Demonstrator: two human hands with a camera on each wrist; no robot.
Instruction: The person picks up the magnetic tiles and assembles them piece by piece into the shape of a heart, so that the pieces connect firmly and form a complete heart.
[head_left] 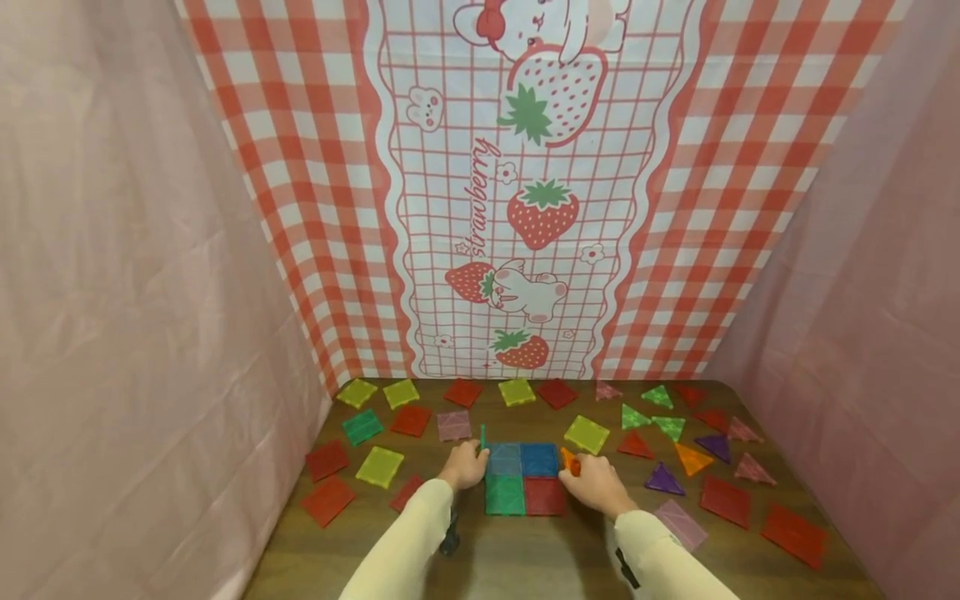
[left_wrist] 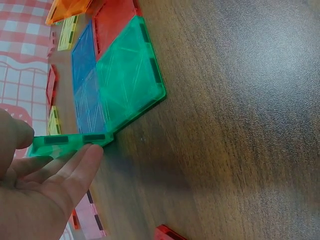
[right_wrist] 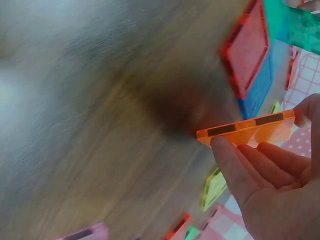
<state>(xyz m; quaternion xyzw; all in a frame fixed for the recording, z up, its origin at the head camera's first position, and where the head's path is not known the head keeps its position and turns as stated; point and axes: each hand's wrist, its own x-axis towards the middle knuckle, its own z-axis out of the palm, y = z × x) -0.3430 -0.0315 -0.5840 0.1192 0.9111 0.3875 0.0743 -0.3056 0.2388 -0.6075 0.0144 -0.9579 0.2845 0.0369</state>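
Observation:
My left hand (head_left: 463,465) pinches a green magnetic tile (left_wrist: 70,142) between thumb and fingers. That tile stands on edge at the left side of a flat square block, its lower corner meeting the block's green tile (head_left: 505,496). Beside it in the block lies a red tile (head_left: 545,496), with a pale blue tile (head_left: 505,459) and a darker blue tile (head_left: 539,459) behind. On the other side, my right hand (head_left: 596,485) holds an orange magnetic tile (right_wrist: 245,130) upright. In the right wrist view a gap shows between it and the block's red tile.
Loose square tiles, such as a yellow one (head_left: 380,467), lie to the left and along the back of the wooden table (head_left: 517,567). Several triangles, including a purple one (head_left: 664,479), lie at the right. A checked cloth (head_left: 307,167) hangs behind; pink curtains flank the table.

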